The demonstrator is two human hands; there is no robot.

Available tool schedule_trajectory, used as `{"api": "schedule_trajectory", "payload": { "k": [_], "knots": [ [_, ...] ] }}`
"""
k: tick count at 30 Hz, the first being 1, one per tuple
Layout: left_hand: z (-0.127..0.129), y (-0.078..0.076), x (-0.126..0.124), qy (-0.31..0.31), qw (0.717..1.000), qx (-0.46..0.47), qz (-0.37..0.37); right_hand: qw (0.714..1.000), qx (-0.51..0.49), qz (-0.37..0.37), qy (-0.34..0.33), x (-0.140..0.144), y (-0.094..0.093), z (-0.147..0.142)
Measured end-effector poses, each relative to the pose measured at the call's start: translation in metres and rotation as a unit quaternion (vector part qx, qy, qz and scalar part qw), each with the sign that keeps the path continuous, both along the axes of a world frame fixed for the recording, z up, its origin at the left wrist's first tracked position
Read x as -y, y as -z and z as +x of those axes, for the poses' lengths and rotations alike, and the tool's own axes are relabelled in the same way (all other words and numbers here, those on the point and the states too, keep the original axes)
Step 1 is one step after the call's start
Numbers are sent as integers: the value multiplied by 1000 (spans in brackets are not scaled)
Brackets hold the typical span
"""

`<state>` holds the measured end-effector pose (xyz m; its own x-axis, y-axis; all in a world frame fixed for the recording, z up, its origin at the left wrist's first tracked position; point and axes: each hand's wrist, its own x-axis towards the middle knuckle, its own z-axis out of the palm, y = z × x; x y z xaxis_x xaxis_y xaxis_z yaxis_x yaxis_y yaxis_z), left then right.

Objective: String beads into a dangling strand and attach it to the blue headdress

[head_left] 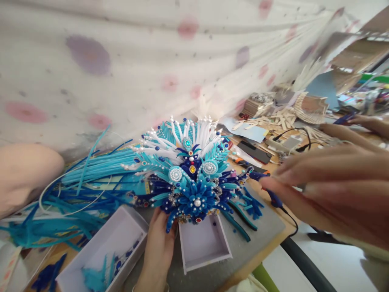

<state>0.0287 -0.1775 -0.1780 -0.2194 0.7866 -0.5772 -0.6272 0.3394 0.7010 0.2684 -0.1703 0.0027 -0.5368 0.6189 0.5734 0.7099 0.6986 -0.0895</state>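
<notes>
- The fingers point(165, 227) of my left hand point(158, 247) curl up from below around the lower edge of a blue and white ornament point(191, 178), holding it upright on the counter point(261, 227).
- My right hand point(331, 194) sits large and blurred at the right of the view, fingers closed narrow around a dark blue tool point(275, 198) with a thin black cord trailing off the counter's edge.
- The tool's tip lies just beside the ornament's right side; I cannot tell whether it touches.
- The ornament stands near the middle of the view, fanned with white and turquoise spikes, pearl beads, small gems and a blue flower at its centre.
- A small open white box point(203, 247) lies directly beneath the ornament, touching its lower fringe.
- A longer white tray point(103, 251) lies to the left of my left hand, with blue scraps inside.
- A heap of blue and turquoise strips point(75, 190) spreads out to the ornament's left.
- A spotted white cloth point(136, 61) hangs behind everything.
- Another person's hand point(367, 123) rests far right, well apart from mine, near scattered craft clutter.
</notes>
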Motion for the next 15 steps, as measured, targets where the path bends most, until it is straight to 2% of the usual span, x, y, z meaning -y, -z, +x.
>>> {"api": "schedule_trajectory", "payload": {
  "k": [3, 8, 10, 12, 15],
  "knots": [
    [1, 2, 0, 13, 999, -7, 29, 999, 35, -32, -18, 9, 30, -9],
    [2, 2, 3, 36, 996, -11, 79, 983, 113, -130, -58, 32, 105, -49],
    [2, 3, 2, 37, 994, -6, 98, 970, 161, -168, -66, 40, 128, -64],
    [2, 6, 1, 31, 993, 2, 116, 955, 212, -198, -64, 42, 143, -74],
    [2, 10, -2, 22, 991, 7, 131, 948, 244, -196, -57, 36, 154, -82]
  ]
}}
